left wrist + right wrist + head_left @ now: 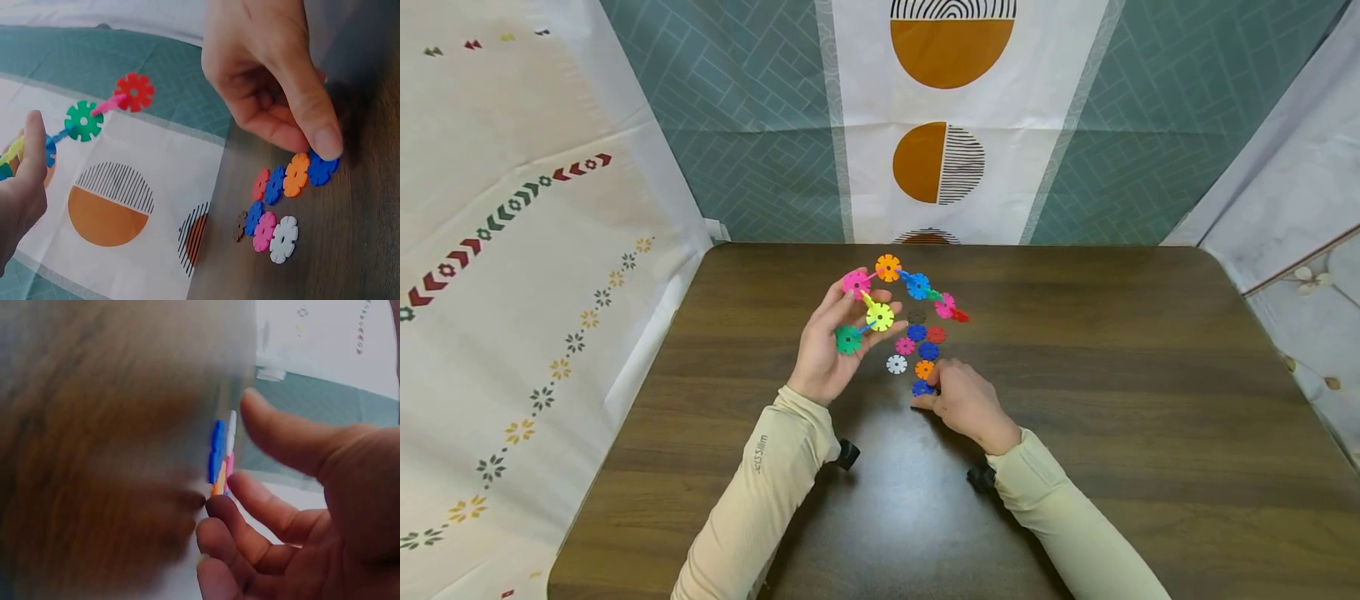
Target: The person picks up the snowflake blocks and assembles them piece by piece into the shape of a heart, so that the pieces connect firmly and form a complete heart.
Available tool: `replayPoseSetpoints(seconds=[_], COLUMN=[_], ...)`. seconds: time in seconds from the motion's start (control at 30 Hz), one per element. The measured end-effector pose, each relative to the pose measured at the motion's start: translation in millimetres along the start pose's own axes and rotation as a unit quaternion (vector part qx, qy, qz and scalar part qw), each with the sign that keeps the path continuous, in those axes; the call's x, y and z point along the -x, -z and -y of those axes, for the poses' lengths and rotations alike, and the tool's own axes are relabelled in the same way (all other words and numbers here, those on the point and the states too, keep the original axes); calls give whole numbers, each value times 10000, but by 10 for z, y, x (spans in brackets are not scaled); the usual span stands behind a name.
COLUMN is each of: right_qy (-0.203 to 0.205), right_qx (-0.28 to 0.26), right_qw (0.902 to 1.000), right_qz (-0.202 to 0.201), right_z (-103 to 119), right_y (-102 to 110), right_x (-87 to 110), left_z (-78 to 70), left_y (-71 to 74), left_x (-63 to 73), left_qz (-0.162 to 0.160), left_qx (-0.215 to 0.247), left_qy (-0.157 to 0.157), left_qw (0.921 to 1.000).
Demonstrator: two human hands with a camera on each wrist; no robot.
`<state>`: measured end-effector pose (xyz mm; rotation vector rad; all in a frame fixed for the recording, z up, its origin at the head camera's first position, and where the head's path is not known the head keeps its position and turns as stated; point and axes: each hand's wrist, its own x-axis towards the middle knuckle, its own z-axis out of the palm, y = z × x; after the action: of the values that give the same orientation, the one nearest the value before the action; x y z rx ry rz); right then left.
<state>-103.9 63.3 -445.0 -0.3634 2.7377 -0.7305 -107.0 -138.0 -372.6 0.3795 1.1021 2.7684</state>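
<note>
My left hand (823,354) holds up a curved chain of flower-shaped interlocking discs (888,267) in several colours, its fingers behind the links. In the left wrist view, a green disc (84,121) and a red disc (134,92) stick out at the chain's far end. Low over the table, my right hand (966,402) reaches to the nearest blue disc (921,388). Its thumb tip overlaps that disc in the left wrist view. From the right wrist, a gap shows between thumb and fingers, with the blue disc (216,451) seen edge-on beyond them.
Loose discs lie in two rough rows on the brown wooden table (1120,375): an orange disc (924,369), a white disc (897,364), a pink disc (905,345), a red disc (936,334) and others. A patterned curtain (760,125) hangs behind the table's far edge.
</note>
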Motion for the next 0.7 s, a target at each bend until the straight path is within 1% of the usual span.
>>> replayPoseSetpoints(seconds=[0.07, 0.13, 0.3, 0.43, 0.6, 0.7], right_qy=[-103, -157, -222, -251, -246, -309], right_qx=[284, 363, 137, -2, -1, -80], right_qw=[9995, 9992, 9997, 9997, 9997, 9995], right_qz=[-13, -2, -41, -53, 23, 51], right_z=[28, 39, 25, 19, 11, 4], right_y=[-5, -6, -14, -9, 1, 1], right_x=[-15, -28, -52, -54, -58, -71], left_z=[4, 2, -3, -5, -36, -59], left_y=[-15, -31, -49, -76, -160, -224], left_x=[4, 7, 5, 13, 34, 48], left_qz=[36, 68, 128, 139, 168, 118], left_qx=[87, 117, 7, -124, -92, -215], left_qy=[-3, -4, -83, -205, -473, -671], left_qw=[10000, 9999, 9999, 9996, 9987, 9974])
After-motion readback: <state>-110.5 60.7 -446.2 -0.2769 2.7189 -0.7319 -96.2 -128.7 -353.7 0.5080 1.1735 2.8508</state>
